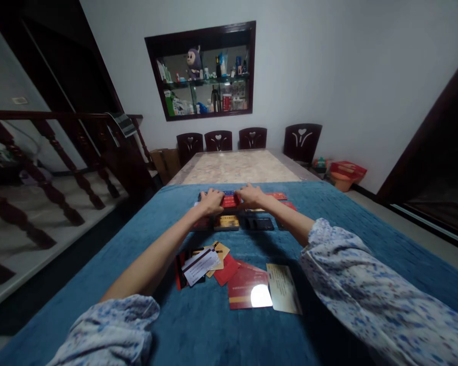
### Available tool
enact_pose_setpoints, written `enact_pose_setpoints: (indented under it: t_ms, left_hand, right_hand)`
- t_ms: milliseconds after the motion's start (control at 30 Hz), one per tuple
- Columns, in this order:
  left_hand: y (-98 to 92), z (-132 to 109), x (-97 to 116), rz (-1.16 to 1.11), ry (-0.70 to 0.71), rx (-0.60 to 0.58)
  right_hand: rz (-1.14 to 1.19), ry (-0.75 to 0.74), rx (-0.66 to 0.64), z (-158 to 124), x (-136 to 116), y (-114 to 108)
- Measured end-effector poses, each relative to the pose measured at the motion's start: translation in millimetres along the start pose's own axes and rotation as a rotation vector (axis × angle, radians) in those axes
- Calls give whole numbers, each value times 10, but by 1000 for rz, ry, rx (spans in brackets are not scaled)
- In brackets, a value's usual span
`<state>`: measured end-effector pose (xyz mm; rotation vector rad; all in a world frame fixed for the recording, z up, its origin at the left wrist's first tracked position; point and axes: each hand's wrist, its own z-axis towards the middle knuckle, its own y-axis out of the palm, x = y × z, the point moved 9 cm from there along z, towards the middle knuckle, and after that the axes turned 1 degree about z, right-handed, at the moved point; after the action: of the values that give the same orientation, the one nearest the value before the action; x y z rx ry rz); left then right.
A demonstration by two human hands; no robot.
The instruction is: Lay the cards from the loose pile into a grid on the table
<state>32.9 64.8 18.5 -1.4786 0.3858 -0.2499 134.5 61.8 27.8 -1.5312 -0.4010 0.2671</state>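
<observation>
My left hand (212,200) and my right hand (251,195) reach to the far part of the blue cloth, fingers curled in. Between them is a red card (230,201), gripped at its left and right ends. Around my hands lie rows of cards, among them a yellow card (226,222), a dark card (260,223) and an orange-red card (277,195). My hands and forearms partly cover these rows. Closer to me is a loose heap with a white card (200,265), a large red card (249,285) and a beige card (283,287).
The blue cloth (198,330) covers the near part of the long table, and a patterned cover (236,166) lies beyond. Several dark chairs (302,142) stand at the far end. Left is a wooden railing (57,147); an orange bin (341,180) sits right.
</observation>
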Motion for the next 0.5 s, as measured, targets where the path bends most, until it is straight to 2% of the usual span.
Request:
enact_pose_setpoints:
  t_ms: [200, 500]
  left_hand:
    - [137, 150, -73, -16, -15, -51]
    - [250, 200, -85, -37, -21, -97]
  right_hand:
    - [3, 15, -45, 160, 17, 125]
    - [11, 7, -96, 247, 29, 259]
